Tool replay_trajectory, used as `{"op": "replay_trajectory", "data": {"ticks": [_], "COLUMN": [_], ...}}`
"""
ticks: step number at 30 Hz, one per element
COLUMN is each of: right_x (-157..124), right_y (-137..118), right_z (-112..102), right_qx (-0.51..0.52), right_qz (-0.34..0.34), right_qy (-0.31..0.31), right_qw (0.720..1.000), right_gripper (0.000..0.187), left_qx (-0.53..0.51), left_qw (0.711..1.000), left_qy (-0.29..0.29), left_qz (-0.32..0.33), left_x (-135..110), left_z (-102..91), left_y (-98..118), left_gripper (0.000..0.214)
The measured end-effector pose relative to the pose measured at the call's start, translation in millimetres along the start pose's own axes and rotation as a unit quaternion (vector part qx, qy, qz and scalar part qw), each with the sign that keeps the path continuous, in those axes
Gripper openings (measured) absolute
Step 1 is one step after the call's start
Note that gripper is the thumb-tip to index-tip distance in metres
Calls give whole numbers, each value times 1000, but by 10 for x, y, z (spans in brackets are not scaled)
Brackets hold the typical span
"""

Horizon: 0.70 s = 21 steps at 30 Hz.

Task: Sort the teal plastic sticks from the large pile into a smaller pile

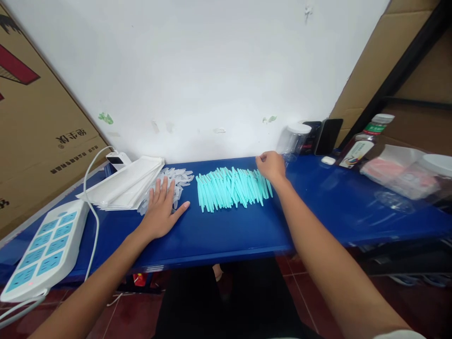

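Observation:
My left hand [161, 208] lies flat with fingers spread on the blue table [226, 230], its fingertips resting on a pile of small clear plastic caps [176, 181]. A row of several teal plastic sticks [231, 188] is spread across the middle of the table. At the far right end of that row is my right hand [271, 166], fingers curled down onto the sticks; what they pinch, if anything, is hidden.
A stack of white flat packets [123, 184] lies left of the caps. A white power strip [45, 249] with cable sits at the left edge. A clear jar [294, 140], a phone [328, 135], bottles and plastic bags [399, 172] stand at the right. Cardboard boxes flank both sides.

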State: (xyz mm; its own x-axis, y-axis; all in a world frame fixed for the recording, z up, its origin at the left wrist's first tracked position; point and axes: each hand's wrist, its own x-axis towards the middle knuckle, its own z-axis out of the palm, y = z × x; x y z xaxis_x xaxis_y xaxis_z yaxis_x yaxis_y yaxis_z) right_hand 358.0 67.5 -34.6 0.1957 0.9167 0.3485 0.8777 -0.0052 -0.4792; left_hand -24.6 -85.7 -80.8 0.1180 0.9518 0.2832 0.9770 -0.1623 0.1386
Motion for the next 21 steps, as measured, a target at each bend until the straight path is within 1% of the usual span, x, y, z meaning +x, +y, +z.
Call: {"op": "replay_trajectory", "data": {"ticks": [4,6,8,11,13,15,16,17,18,19,21], "right_x": [-33,-70,-105,-105,-70,-40,-38,-49,-73,-107,-190], "right_y": [-43,-89,-169,-347,-464,-537,-550,-549,-536,-518,-483], "right_z": [23,39,56,71,61,35,20,5,-7,-17,-24], "right_qx": [6,8,7,-8,-31,-57,-67,-72,-73,-69,-52], "right_qz": [-17,-22,-37,-93,-151,-207,-227,-243,-254,-265,-292], "right_qy": [-2,1,5,1,3,23,37,48,54,52,25], "right_qw": [1000,1000,999,996,988,976,971,966,963,960,955], "right_gripper": [27,27,29,30,31,35,38,41,44,47,49], "left_qx": [9,2,-23,-107,-140,-96,-66,-38,-13,9,36], "left_qw": [999,999,998,992,981,976,976,978,984,990,996], "left_qy": [-3,-5,4,66,136,194,207,203,177,139,74], "left_qz": [31,52,55,28,4,-9,-16,-21,-11,9,39], "left_x": [208,381,640,1112,1360,1481,1494,1483,1457,1426,1376], "left_z": [3,-64,-187,-399,-481,-487,-466,-438,-409,-384,-359], "left_y": [-71,-69,-33,79,162,211,215,206,184,154,79], "left_gripper": [95,96,92,69,55,44,42,41,41,41,39]}}
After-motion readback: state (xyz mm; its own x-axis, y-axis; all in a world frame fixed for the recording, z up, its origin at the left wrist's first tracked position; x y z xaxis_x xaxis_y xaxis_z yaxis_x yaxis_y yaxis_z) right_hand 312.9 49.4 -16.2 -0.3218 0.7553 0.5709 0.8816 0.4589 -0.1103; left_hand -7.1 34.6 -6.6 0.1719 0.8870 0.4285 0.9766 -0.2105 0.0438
